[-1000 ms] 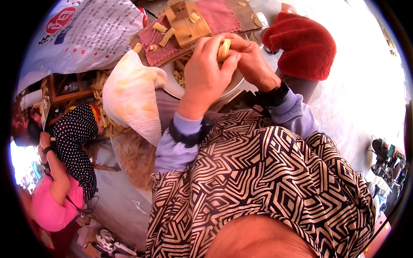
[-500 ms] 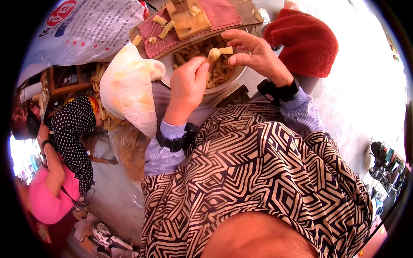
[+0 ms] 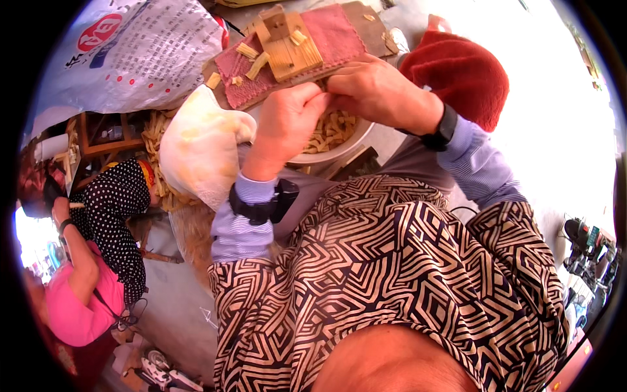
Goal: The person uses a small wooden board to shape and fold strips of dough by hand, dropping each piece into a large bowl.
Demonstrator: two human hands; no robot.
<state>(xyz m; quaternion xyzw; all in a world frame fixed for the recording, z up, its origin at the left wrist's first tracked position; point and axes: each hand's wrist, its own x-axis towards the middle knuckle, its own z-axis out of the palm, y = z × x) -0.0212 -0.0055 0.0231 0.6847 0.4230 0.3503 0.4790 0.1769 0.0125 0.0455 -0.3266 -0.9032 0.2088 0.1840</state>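
Observation:
My left hand (image 3: 282,130) and my right hand (image 3: 385,95) meet at the fingertips over a white basin (image 3: 358,140). Both are closed, the left in a pinch, the right with its fingers curled down. A knotted pale yellow strip was in the left fingers half a second ago; the hands now hide it. In the basin lie many similar pale yellow pieces (image 3: 332,134). Just beyond the hands, a wooden block (image 3: 287,55) with an upright part rests on a pink cloth (image 3: 336,32) over a board (image 3: 367,23). Loose yellow pieces (image 3: 258,65) lie beside the block.
A white cloth (image 3: 199,147) covers my left knee and a red cloth (image 3: 460,75) my right. A large printed plastic sack (image 3: 140,62) stands at the far left. More yellow strips (image 3: 155,138) are heaped below it. Another person in pink (image 3: 81,300) sits at the left.
My right hand, open half a second ago, has closed and come in against the left. The knotted strip has gone out of sight behind the fingers. Both hands sit slightly closer to the board.

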